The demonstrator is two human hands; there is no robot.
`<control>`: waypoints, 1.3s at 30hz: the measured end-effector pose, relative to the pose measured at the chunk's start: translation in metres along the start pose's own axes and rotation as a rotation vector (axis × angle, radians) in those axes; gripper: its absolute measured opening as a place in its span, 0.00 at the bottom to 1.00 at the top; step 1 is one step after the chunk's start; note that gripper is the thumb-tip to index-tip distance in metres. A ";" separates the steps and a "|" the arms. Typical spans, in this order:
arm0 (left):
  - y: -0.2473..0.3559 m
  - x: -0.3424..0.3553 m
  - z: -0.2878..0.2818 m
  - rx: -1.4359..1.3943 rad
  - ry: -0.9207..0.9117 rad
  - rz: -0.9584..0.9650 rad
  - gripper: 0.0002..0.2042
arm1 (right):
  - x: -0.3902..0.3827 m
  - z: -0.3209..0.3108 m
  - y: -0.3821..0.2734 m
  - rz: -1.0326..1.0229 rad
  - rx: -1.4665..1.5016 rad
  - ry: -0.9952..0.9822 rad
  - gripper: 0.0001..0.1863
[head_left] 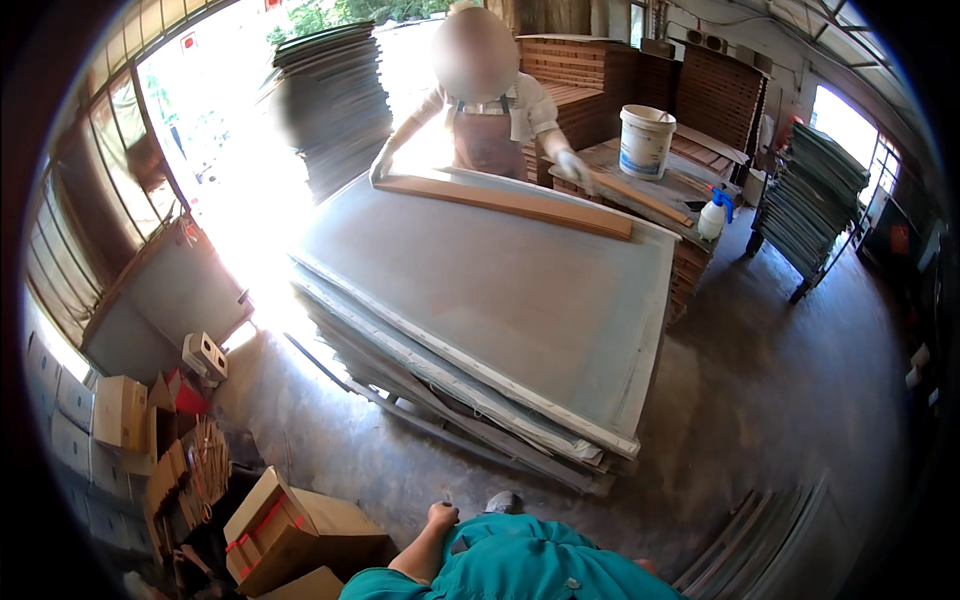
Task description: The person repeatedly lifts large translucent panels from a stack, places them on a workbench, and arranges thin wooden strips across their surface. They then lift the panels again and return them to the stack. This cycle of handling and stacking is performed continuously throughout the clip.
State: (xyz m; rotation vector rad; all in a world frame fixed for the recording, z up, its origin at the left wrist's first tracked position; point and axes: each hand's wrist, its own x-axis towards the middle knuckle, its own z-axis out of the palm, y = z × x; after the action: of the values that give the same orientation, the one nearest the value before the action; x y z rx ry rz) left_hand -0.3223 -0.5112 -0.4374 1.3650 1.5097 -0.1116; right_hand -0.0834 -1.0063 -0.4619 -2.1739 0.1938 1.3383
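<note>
Left hand (442, 514) was clenched, no held object discernible; right hand hidden, state undeterminable. Framed screen (490, 290) lay atop the stack (425, 385) ahead; judged stiff-edged, unwieldy, delicate mid-panel, best gripped by opposite edges.

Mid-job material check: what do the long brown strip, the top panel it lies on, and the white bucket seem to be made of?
Long brown strip: probably wood or fibreboard; even brown, smooth-looking face.
Top panel: perhaps fine mesh or coated sheet; grey, hazy surface, weave too fine to tell.
White bucket: likely plastic; smooth wall, moulded-looking rim.
</note>
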 end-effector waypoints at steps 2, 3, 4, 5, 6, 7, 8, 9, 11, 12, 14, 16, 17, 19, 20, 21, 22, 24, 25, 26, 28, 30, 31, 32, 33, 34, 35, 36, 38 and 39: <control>0.014 0.006 0.008 -0.054 -0.028 0.062 0.19 | -0.001 -0.004 -0.009 0.007 0.023 0.007 0.12; 0.021 0.007 0.006 -0.047 -0.031 0.055 0.19 | -0.001 -0.005 -0.013 0.008 0.035 0.007 0.12; 0.027 0.007 0.004 -0.040 -0.033 0.048 0.18 | 0.000 -0.006 -0.019 0.005 0.049 0.006 0.12; 0.030 0.006 0.002 -0.033 -0.035 0.041 0.18 | 0.001 -0.007 -0.024 0.003 0.060 0.007 0.12; 0.032 0.006 -0.001 -0.060 -0.025 0.017 0.18 | 0.002 -0.008 -0.031 0.001 0.071 0.009 0.12; 0.033 0.004 -0.005 -0.061 -0.008 -0.009 0.17 | 0.002 -0.009 -0.037 0.001 0.083 0.012 0.12; 0.035 -0.002 -0.010 -0.062 0.008 -0.035 0.16 | 0.002 -0.009 -0.043 -0.001 0.094 0.011 0.12; 0.036 -0.005 -0.015 -0.064 0.027 -0.060 0.16 | 0.002 -0.009 -0.050 -0.002 0.104 0.011 0.12; 0.022 0.001 -0.022 -0.017 0.047 -0.055 0.13 | 0.003 -0.009 -0.063 -0.006 0.121 0.008 0.12; 0.033 -0.013 -0.027 0.000 0.040 -0.070 0.12 | 0.002 -0.012 -0.067 -0.003 0.141 0.018 0.12; 0.033 -0.017 -0.033 -0.027 0.057 -0.097 0.10 | 0.001 -0.012 -0.077 -0.002 0.168 0.023 0.11; 0.025 -0.009 -0.034 -0.075 0.047 -0.141 0.11 | 0.000 -0.012 -0.087 0.002 0.193 0.024 0.11; 0.023 -0.005 -0.034 -0.098 0.041 -0.162 0.11 | -0.001 -0.012 -0.091 0.004 0.209 0.028 0.11; 0.022 0.004 -0.035 -0.156 0.021 -0.187 0.11 | -0.001 -0.013 -0.099 0.017 0.245 0.031 0.11; 0.021 0.009 -0.034 -0.184 0.010 -0.198 0.11 | -0.003 -0.015 -0.100 0.018 0.272 0.039 0.11; 0.018 0.020 -0.035 -0.347 -0.002 -0.226 0.11 | -0.003 -0.018 -0.102 0.020 0.307 0.046 0.11; 0.014 0.034 -0.037 -0.510 -0.014 -0.253 0.11 | -0.003 -0.021 -0.104 0.023 0.346 0.051 0.11; 0.015 0.045 -0.038 -0.771 0.003 -0.267 0.09 | -0.001 -0.033 -0.105 0.020 0.475 0.063 0.11; 0.030 0.043 -0.037 -0.787 0.020 -0.262 0.10 | -0.001 -0.043 -0.107 0.012 0.553 0.089 0.11; 0.046 0.038 -0.040 -0.802 0.042 -0.256 0.10 | -0.004 -0.050 -0.113 0.004 0.623 0.122 0.11; 0.058 0.037 -0.049 -0.777 0.062 -0.226 0.11 | -0.017 -0.055 -0.149 -0.059 0.627 0.243 0.11; 0.057 0.063 -0.055 -1.116 0.000 -0.358 0.11 | -0.008 -0.063 -0.160 -0.117 0.692 0.292 0.12; 0.060 0.073 -0.054 -1.283 -0.044 -0.423 0.11 | 0.006 -0.070 -0.164 -0.141 0.758 0.283 0.13; 0.091 0.061 -0.050 -1.409 0.060 -0.468 0.12 | 0.019 -0.082 -0.160 -0.161 0.828 0.286 0.14; 0.101 0.060 -0.057 -1.457 0.056 -0.439 0.11 | 0.027 -0.089 -0.168 -0.193 0.926 0.226 0.14; 0.108 0.062 -0.062 -1.500 0.046 -0.408 0.11 | 0.032 -0.097 -0.179 -0.225 1.028 0.170 0.14; 0.119 0.063 -0.067 -1.543 0.034 -0.377 0.10 | 0.037 -0.104 -0.191 -0.257 1.129 0.112 0.15; 0.128 0.053 -0.083 -1.573 0.109 -0.312 0.07 | -0.003 -0.087 -0.244 -0.353 1.063 0.291 0.15; 0.159 0.037 -0.103 -1.554 0.157 -0.054 0.04 | -0.062 -0.086 -0.310 -0.561 0.941 0.495 0.16; 0.183 0.023 -0.114 -1.479 0.200 0.081 0.05 | -0.072 -0.093 -0.326 -0.658 0.883 0.496 0.15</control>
State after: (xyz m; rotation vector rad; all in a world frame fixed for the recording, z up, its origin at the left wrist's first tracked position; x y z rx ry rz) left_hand -0.2462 -0.3580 -0.3039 0.2071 1.1546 1.0224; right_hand 0.0859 -0.7997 -0.2411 -1.5296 0.1835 0.2301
